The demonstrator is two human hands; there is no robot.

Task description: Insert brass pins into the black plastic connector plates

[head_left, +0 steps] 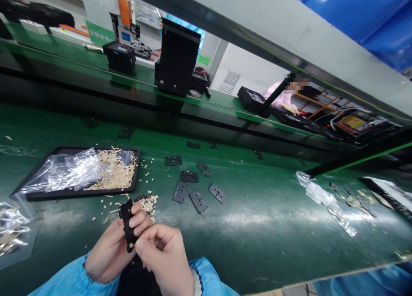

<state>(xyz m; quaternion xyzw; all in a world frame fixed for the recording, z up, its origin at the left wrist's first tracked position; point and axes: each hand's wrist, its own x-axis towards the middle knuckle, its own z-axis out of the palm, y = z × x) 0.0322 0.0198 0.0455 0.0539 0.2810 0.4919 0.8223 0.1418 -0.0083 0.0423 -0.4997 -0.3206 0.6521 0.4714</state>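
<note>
My left hand (pixel 111 248) is closed around a black plastic part (pixel 128 223), held tilted above the near edge of the bench. At the part's lower end, my right hand (pixel 167 253) pinches a tiny gold-tan piece (pixel 132 245) between thumb and forefinger, touching the part. Just beyond the hands lies a small pile of tan strips (pixel 149 202), partly hidden by the fingers. Several flat black plastic plates (pixel 198 201) with cut-outs are scattered on the green bench (pixel 257 236) to the right.
A black tray (pixel 80 195) at the left holds clear plastic bags and many tan strips. A bag of shiny metal pieces (pixel 14 229) lies nearer. Crumpled plastic (pixel 322 197) is at the right. Behind runs a raised shelf with black boxes (pixel 178 57); a person (pixel 281 96) is beyond.
</note>
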